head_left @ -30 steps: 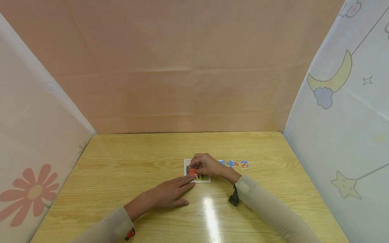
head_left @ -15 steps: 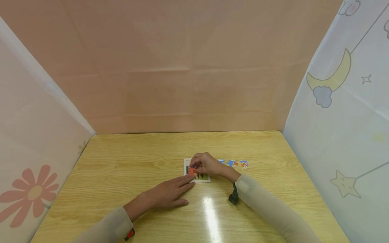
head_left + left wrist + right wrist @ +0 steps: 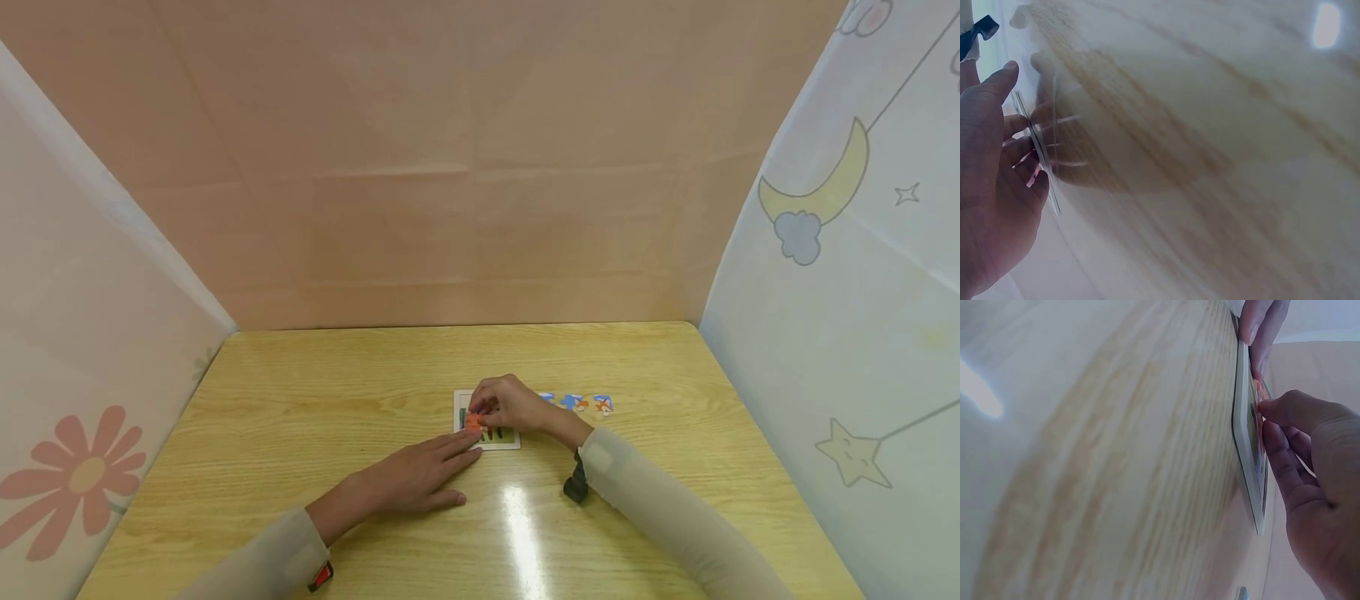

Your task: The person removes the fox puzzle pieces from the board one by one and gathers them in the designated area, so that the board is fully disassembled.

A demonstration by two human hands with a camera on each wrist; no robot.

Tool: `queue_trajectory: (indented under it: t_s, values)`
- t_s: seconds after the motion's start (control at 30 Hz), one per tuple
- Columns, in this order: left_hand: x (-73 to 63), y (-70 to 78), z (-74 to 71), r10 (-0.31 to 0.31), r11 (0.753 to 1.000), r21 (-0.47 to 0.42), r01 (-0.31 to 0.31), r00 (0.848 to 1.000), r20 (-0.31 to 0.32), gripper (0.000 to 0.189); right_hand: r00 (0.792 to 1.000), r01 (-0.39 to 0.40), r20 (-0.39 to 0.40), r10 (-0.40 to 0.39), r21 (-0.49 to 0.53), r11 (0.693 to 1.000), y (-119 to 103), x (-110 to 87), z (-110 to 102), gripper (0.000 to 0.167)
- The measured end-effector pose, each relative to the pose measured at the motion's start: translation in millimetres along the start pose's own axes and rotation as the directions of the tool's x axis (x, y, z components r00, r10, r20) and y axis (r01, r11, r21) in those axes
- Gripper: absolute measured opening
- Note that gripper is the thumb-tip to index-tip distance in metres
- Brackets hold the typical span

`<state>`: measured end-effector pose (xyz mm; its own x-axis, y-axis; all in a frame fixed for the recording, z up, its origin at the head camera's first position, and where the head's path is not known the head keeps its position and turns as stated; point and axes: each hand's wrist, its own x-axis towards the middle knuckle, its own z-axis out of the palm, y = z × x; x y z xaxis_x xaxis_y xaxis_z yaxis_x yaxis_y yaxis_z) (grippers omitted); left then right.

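A small jigsaw puzzle board (image 3: 501, 447) with a white frame lies on the table in the head view, partly covered by both hands. An orange-red puzzle piece (image 3: 472, 422) shows at its left side. My right hand (image 3: 517, 407) pinches this piece between thumb and fingers, down at the board. With fingers stretched out, my left hand (image 3: 420, 477) rests its fingertips on the board's lower left corner, touching the near edge of the piece. In the right wrist view the board's frame (image 3: 1243, 419) is edge-on, and the piece is mostly hidden by the fingers.
Several loose puzzle pieces (image 3: 573, 402), blue and orange, lie in a row right of the board. The wooden table (image 3: 315, 383) is enclosed by a plain back wall (image 3: 472, 250) and printed side walls (image 3: 840, 358). Light glares off the tabletop near the front.
Both hands stay almost in place. The right fingers shift very slightly on the orange-red puzzle piece, and the left hand keeps resting on the board.
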<state>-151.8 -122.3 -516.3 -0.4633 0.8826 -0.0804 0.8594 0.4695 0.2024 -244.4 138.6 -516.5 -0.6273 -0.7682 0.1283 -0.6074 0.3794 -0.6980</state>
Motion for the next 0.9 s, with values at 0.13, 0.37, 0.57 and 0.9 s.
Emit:
queue_trajectory:
  t_s: [0.13,0.37,0.57,0.9]
  values:
    - [0.2,0.2,0.3,-0.011,1.0,0.008,0.011,1.0,0.011,0.071,1.0,-0.007,-0.006,0.007,-0.002,1.0,-0.7,0.4,0.2,0.014]
    - [0.5,0.6,1.4,-0.006,1.0,0.019,0.006,1.0,0.007,0.071,0.999,-0.009,-0.034,0.009,-0.008,1.0,-0.1,-0.9,-1.6,0.014]
    - [0.2,0.3,1.0,-0.005,1.0,0.015,0.005,1.0,0.001,0.071,0.999,0.019,-0.035,-0.02,-0.025,1.0,-2.6,-5.1,-7.2,0.013]
    - [0.0,1.1,-0.4,-0.039,0.999,0.008,0.039,0.999,0.029,0.071,0.997,0.029,-0.075,-0.033,-0.056,0.998,-3.9,-16.0,-17.0,0.013]
